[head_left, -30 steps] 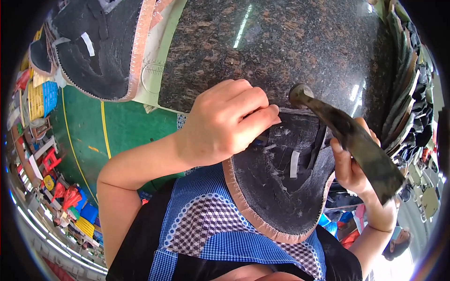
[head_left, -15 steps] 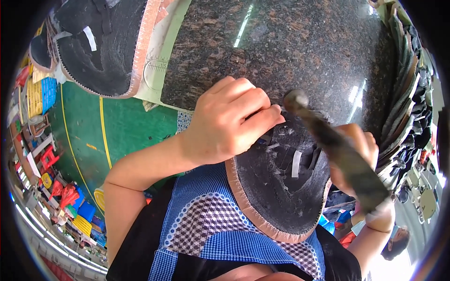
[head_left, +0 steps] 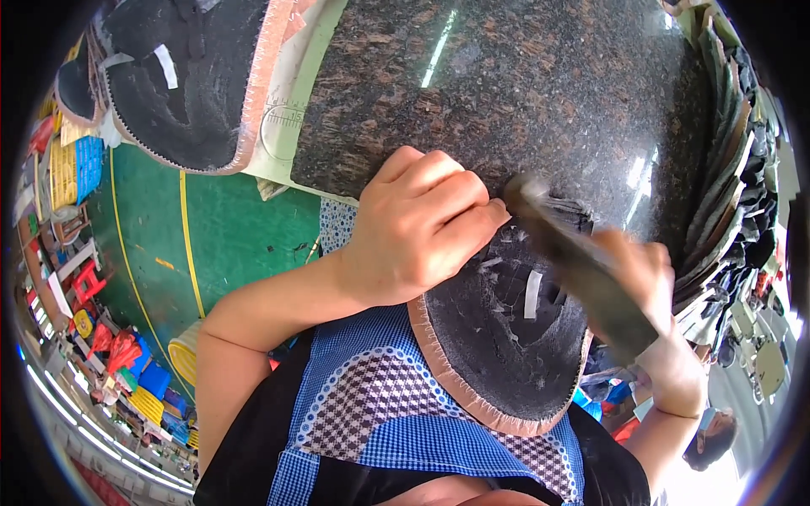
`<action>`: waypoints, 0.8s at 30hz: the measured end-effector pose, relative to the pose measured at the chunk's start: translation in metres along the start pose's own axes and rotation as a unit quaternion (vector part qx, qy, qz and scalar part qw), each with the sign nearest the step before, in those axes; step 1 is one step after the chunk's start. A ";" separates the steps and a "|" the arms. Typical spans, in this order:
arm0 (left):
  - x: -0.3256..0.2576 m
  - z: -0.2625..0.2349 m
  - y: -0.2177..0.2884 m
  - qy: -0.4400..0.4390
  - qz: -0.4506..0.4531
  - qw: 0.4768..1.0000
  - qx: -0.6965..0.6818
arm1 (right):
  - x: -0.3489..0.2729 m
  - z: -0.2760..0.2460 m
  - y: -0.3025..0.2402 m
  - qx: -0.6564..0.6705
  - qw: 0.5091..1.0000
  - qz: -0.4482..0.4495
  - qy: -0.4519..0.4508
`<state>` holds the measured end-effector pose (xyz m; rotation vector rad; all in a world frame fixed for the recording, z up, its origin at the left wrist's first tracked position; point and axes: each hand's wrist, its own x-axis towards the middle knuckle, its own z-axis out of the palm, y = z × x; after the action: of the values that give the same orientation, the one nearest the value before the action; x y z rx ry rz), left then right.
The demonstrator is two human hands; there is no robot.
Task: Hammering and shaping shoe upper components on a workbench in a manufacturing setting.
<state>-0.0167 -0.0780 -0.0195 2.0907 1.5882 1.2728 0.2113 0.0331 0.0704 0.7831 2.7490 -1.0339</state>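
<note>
A black bag piece [head_left: 527,371], seemingly turned inside out, has a tan stitched rim and a small white tag. It hangs over the front edge of the stone slab [head_left: 498,93], against my apron. My left hand [head_left: 426,223] is closed, its fingers curled at the upper edge of the piece, pinching it on the slab. In my right hand [head_left: 637,274] is a dark hammer [head_left: 582,270], smeared by motion, whose rounded end is beside my left fingertips. The hammer covers part of the piece's right side.
At the upper left lies a similar black bag piece [head_left: 181,93] with a tan rim, by a pale green ruled mat [head_left: 278,131]. A tall stack of dark pieces [head_left: 721,194] lines the slab's right side. Green floor [head_left: 240,219] shows at left; another person [head_left: 713,438] is at lower right.
The hammer's near end has swung left and up, its rounded end slightly down and left. My right hand moved with it. My left hand has barely shifted on the piece.
</note>
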 end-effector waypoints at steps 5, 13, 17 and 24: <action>0.001 -0.001 -0.002 -0.001 0.028 1.000 0.013 | 0.004 0.007 -0.008 -0.003 0.991 -0.032 0.132; 0.013 -0.012 0.002 -0.087 -0.032 0.992 0.084 | -0.010 0.023 0.015 0.318 0.899 0.123 0.273; 0.022 -0.007 0.014 -0.105 -0.018 0.984 -0.140 | -0.027 0.022 0.035 0.441 0.766 0.154 0.442; 0.179 -0.012 -0.019 -0.137 -0.128 0.921 -0.343 | -0.059 0.050 0.063 0.518 0.692 0.142 0.483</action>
<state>-0.0314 0.0808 0.0653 1.4848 1.0389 1.1557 0.2896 0.0155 0.0112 2.3607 2.0763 -2.7186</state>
